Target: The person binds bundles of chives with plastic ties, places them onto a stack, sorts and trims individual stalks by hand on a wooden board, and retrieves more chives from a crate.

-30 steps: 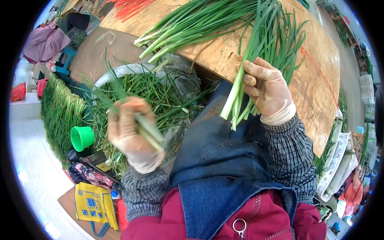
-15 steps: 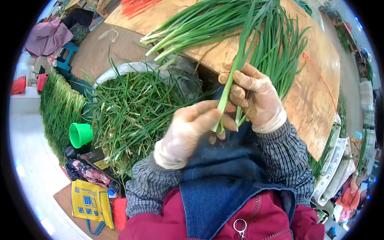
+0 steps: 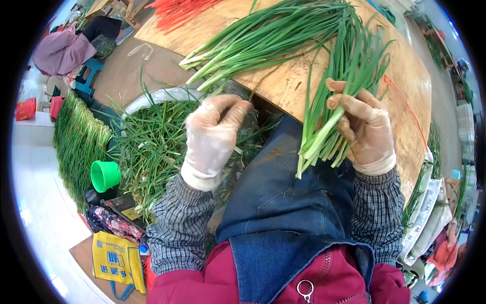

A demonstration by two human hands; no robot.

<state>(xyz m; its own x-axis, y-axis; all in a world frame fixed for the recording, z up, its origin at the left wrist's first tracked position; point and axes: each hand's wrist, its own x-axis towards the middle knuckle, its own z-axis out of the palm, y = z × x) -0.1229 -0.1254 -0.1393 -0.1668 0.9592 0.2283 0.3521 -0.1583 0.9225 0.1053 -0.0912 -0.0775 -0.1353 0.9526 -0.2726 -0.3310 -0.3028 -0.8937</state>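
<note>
My right hand (image 3: 368, 134), in a thin glove, pinches a chive stalk (image 3: 329, 129) between thumb and fingers. The stalk lies against a bunch of chives (image 3: 349, 66) whose pale ends hang past the table edge above my lap. My left hand (image 3: 207, 139), also gloved, is to the left with thumb and fingers pressed together. I cannot make out whether anything small is in that pinch. Below and behind it is a large lined container with a heap of loose leaf trimmings (image 3: 157, 137). More chives (image 3: 253, 43) lie across the wooden table (image 3: 283, 73).
Red ties (image 3: 177, 12) lie at the table's far edge. At left stand bundled greens (image 3: 78, 147), a green bucket (image 3: 105, 176) and a yellow bag (image 3: 114, 258). A person in a mauve top (image 3: 63, 53) sits near a blue stool (image 3: 88, 76). White sacks (image 3: 422, 213) are at right.
My left hand has left the stalk's base and moved up and left toward the trimmings. My right hand has shifted right, bringing the stalk to the bunch.
</note>
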